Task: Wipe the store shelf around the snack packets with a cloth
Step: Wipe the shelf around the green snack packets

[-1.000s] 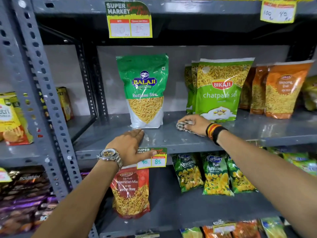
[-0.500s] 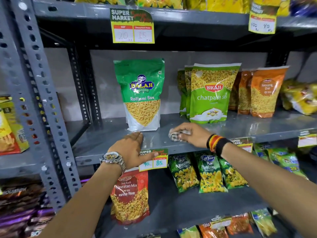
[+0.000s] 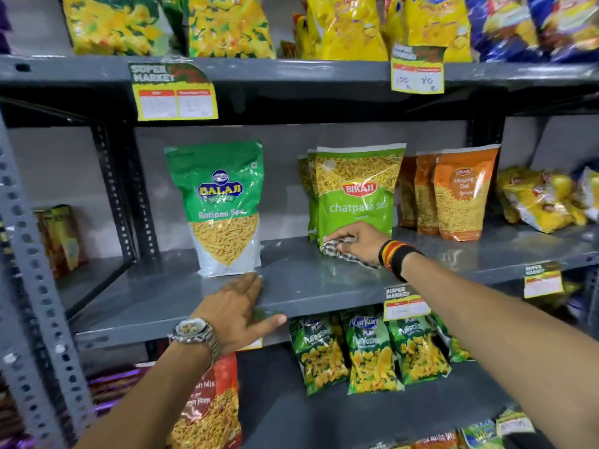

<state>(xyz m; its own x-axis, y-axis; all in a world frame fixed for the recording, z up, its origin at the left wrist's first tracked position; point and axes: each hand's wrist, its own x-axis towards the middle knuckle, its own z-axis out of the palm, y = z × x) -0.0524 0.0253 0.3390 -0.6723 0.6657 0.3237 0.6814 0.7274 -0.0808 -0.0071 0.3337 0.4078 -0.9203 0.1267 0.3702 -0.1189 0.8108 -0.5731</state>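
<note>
A grey metal shelf [image 3: 308, 280] is running across the middle of the frame. The right hand [image 3: 355, 239], right of center, is pressing a checked cloth [image 3: 337, 249] onto the shelf, its fingers curled together and clamped on the bunched fabric, right at the foot of the light green Bikaji packet [image 3: 356, 189], whose window is showing thin yellow sev. The left hand [image 3: 238, 311], lower center, is lying flat on the shelf's front edge with its fingers stretched out side by side and the thumb spread over the lip, gripping nothing; its fingertips are sitting just below the green Balaji pouch [image 3: 223, 205], which is standing upright and showing sev through its clear lower part. Orange packets [image 3: 463, 192] are standing to the right of the Bikaji packet. Green Kurkure bags [image 3: 369, 351] are leaning on the shelf below.
</note>
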